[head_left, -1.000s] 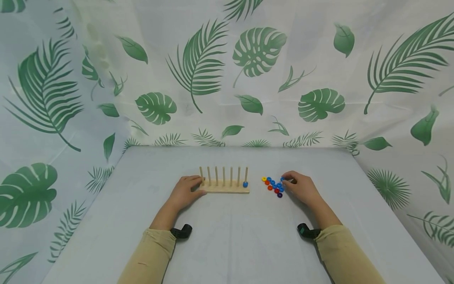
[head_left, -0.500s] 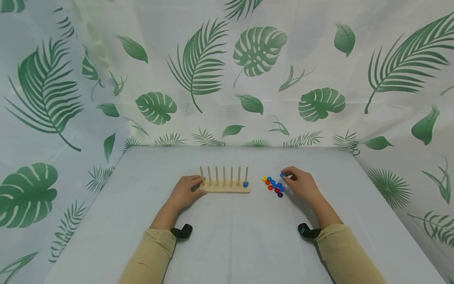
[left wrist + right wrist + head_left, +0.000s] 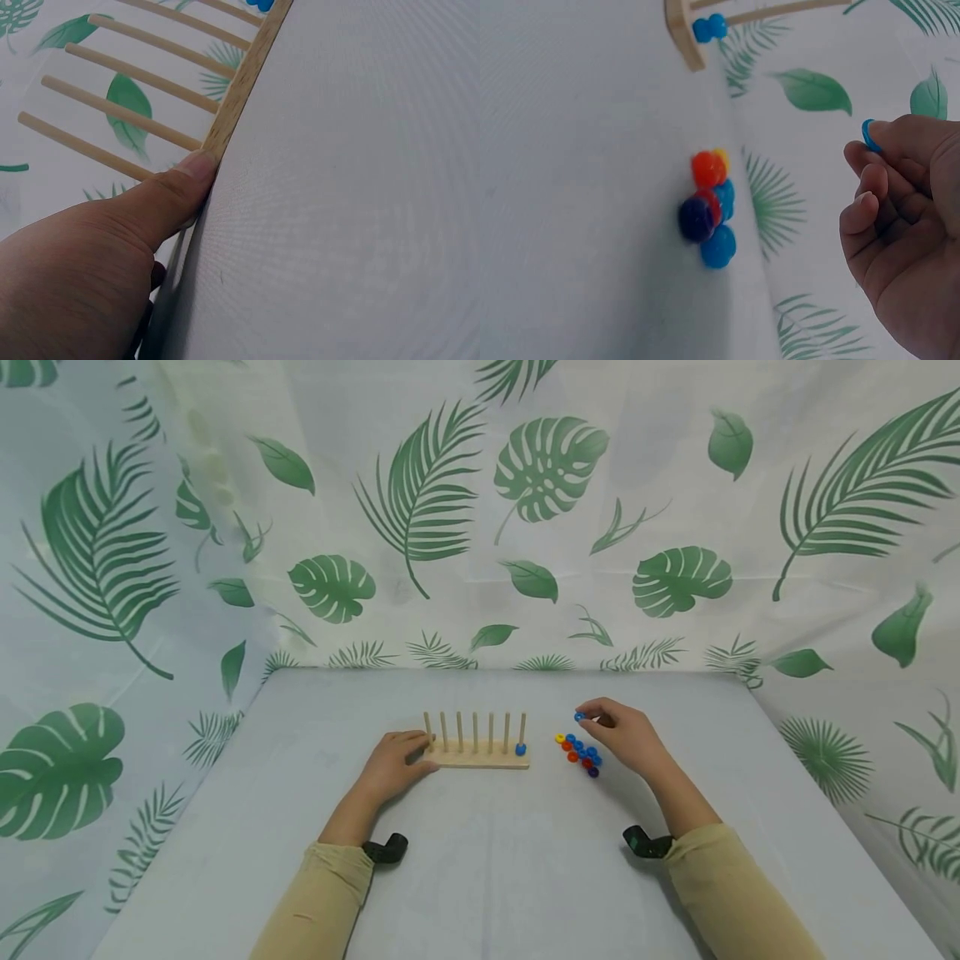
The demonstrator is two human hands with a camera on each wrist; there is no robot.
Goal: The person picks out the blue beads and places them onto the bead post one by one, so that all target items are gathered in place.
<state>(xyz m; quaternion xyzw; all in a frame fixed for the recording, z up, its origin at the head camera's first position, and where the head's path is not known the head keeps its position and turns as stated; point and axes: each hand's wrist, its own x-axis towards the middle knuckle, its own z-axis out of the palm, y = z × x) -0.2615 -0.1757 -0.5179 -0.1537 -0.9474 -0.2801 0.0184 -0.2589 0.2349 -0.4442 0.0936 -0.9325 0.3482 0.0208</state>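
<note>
A wooden peg stand (image 3: 480,760) with several upright pegs rests on the table. My left hand (image 3: 392,766) grips its left end, the thumb (image 3: 196,166) on the front edge of the base; the other fingers are mostly hidden in the left wrist view. Two blue beads (image 3: 709,28) sit at the bottom of the rightmost peg. Above the table, right of the stand, my right hand (image 3: 626,735) pinches a blue ring-shaped bead (image 3: 580,716) between thumb and index finger. Below that hand lies a cluster of blue, red, orange, yellow and dark purple beads (image 3: 587,763).
A white cloth covers the table (image 3: 487,860), and a leaf-printed curtain (image 3: 450,527) stands behind and at both sides. Black wrist devices (image 3: 386,849) are worn at both sleeves.
The right hand has lifted the blue bead off the cluster and moved up and to the left with it. The left hand and the peg stand have stayed in place.
</note>
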